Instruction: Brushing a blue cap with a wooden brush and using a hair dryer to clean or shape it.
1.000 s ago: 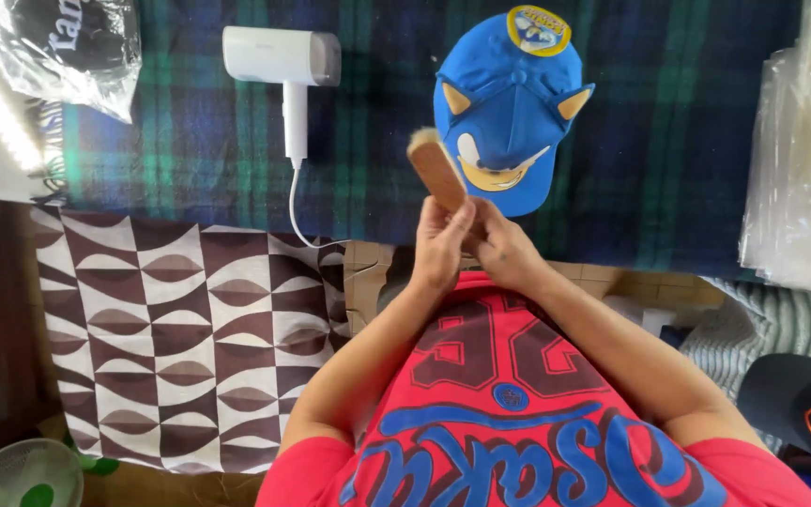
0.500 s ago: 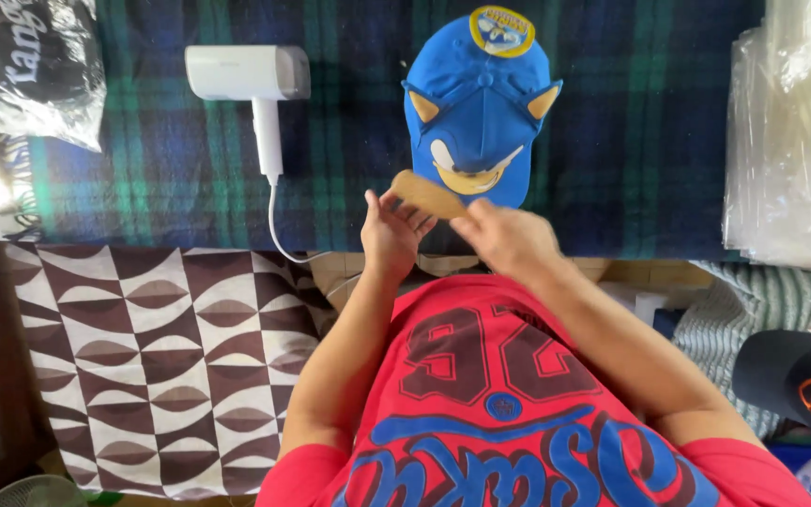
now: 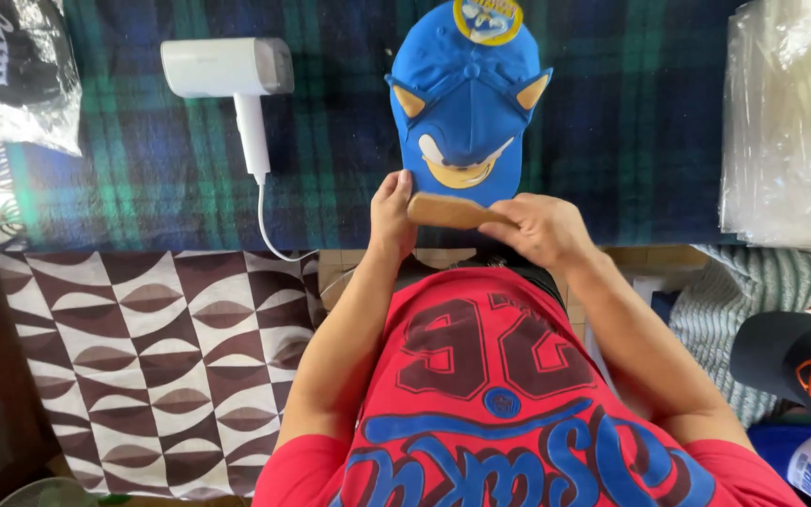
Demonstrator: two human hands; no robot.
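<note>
Crosswise, wooden brush (image 3: pixel 450 211) between both hands

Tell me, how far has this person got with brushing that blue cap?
The blue cap is already laid flat on the plaid blanket, its peak toward the person. In hand: the right hand grips the wooden brush and the left hand steadies its other end, just at the peak's edge. The brush isn't yet on the crown, so the brushing looks mostly left. The white steamer lies unused beside it.
</note>
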